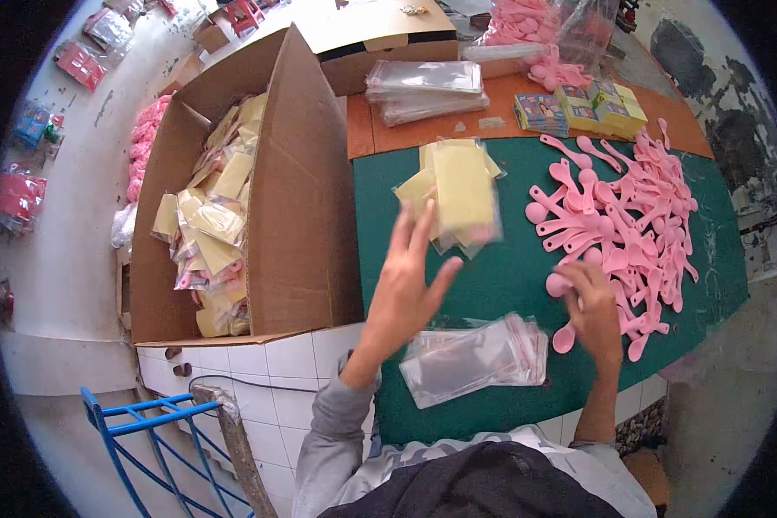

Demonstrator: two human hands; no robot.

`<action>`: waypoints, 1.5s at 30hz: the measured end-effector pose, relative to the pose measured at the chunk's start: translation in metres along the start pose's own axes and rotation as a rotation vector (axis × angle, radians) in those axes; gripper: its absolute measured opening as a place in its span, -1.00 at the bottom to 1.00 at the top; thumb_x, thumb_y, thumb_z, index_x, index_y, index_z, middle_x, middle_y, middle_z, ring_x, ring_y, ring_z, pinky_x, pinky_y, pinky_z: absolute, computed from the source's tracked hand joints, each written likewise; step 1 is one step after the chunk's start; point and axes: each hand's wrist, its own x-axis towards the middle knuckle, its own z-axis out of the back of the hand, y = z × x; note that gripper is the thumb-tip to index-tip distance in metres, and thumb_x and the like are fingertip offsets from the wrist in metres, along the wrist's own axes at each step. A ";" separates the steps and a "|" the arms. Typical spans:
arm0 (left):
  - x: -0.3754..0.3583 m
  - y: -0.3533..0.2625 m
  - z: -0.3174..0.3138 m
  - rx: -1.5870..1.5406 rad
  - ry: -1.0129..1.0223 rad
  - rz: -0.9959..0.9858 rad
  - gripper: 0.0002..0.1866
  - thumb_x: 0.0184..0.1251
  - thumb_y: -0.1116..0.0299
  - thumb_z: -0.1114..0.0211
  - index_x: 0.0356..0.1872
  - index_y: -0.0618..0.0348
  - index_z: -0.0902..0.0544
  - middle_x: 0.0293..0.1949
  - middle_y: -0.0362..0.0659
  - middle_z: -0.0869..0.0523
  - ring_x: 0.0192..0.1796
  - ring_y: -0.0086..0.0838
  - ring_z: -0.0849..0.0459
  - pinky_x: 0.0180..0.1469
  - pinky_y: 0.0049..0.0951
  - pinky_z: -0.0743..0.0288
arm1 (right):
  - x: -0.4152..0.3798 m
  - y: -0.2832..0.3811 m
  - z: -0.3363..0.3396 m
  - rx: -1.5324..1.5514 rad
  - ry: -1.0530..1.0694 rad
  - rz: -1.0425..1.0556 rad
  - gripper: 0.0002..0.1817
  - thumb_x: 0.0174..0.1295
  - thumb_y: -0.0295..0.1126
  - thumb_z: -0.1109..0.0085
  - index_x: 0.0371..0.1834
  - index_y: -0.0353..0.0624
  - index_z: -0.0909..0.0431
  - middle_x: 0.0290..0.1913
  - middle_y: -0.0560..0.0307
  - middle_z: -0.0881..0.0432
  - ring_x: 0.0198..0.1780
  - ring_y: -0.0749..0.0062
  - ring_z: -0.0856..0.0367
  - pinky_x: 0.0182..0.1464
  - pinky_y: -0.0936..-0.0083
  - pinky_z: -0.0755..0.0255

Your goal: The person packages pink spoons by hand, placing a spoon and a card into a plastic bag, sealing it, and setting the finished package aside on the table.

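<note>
My left hand [406,281] is raised over the green table top with its fingers spread and nothing in it. Its fingertips overlap the lower left of a small stack of cream packets in clear bags [466,186]. My right hand [594,311] is at the near left edge of a heap of pink spoons [617,216]. Its fingers are closed on a pink spoon [558,285], whose round bowl shows beside the fingertips; the handle is hidden. Between my forearms lies a fanned pile of clear plastic bags [475,358].
A tall cardboard box [306,198] on the left holds many bagged cream packets [220,220]. At the table's back lie more clear bags [427,86] and stacks of small printed cards [578,112]. A blue metal frame [160,414] stands at the lower left.
</note>
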 end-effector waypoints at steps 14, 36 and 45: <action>-0.075 -0.001 -0.049 -0.253 0.464 0.075 -0.77 0.12 0.41 -0.31 -0.21 0.19 -0.52 -0.29 -0.10 -0.64 -0.26 -0.23 -0.67 -0.25 -0.33 -0.55 | -0.023 -0.063 0.010 -0.363 -0.045 -0.093 -0.84 0.03 -0.51 -0.15 -0.29 -0.19 -0.47 -0.19 0.08 -0.48 -0.03 0.13 -0.40 0.13 0.21 -0.16; -0.077 0.008 -0.016 -0.964 0.509 0.570 -0.35 0.22 0.41 -0.31 0.28 0.19 -0.20 -0.29 -0.06 -0.73 -0.19 -0.51 -0.70 -0.06 -0.50 -0.54 | -0.029 0.016 0.022 0.200 0.434 -0.106 -0.63 0.07 -0.57 -0.16 0.01 -0.12 -0.55 -0.25 -0.02 -0.47 -0.24 0.16 -0.54 -0.20 0.35 -0.46; -0.076 0.004 -0.016 -0.889 0.570 0.597 -0.44 0.16 0.49 -0.34 0.19 0.21 -0.33 -0.24 -0.05 -0.72 -0.15 -0.49 -0.69 -0.11 -0.52 -0.55 | -0.023 0.029 0.008 0.306 0.087 0.010 -0.69 -0.02 -0.66 -0.21 -0.15 -0.21 -0.62 -0.20 0.00 -0.55 -0.24 0.31 -0.61 -0.33 0.53 -0.51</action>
